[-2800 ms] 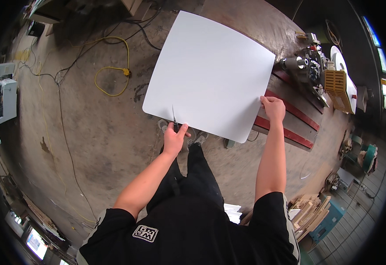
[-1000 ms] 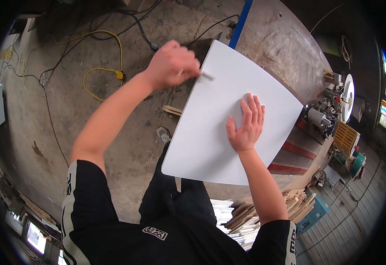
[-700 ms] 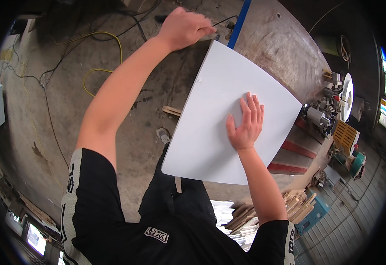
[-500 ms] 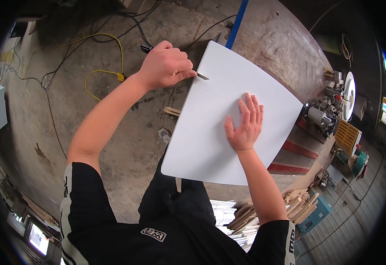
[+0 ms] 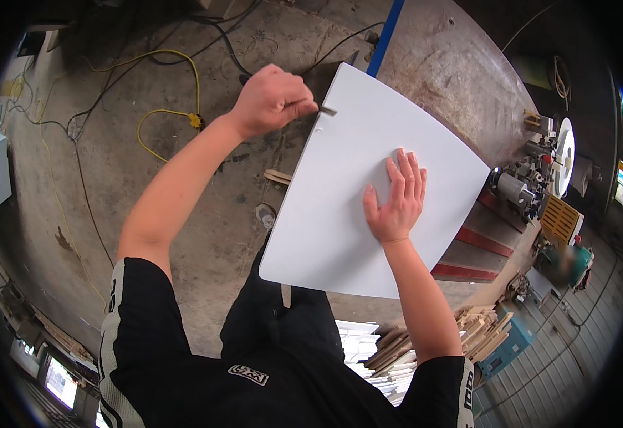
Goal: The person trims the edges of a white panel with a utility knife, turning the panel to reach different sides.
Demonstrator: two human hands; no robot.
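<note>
A white panel (image 5: 340,207) with rounded corners lies in front of me, its far end over a worn metal-topped table (image 5: 440,64). My left hand (image 5: 274,101) is closed round a knife (image 5: 328,110), just off the panel's left edge near the far corner. Only the thin blade shows clearly, reaching over that edge; the fist hides most of the handle. A tiny pale chip (image 5: 318,130) sits at the edge a little nearer to me. My right hand (image 5: 397,203) rests flat on the panel, fingers and thumb spread, holding nothing.
A machine with a white disc (image 5: 564,157) stands by the panel's right corner. Yellow cable (image 5: 196,85) and black cords lie across the concrete floor at left. Wood strips (image 5: 482,328) are piled at lower right beside a teal box (image 5: 507,346).
My left hand and the knife have moved slightly away from me along the panel's left edge, toward the far corner. The small pale chip now shows behind the blade. My right hand stays put.
</note>
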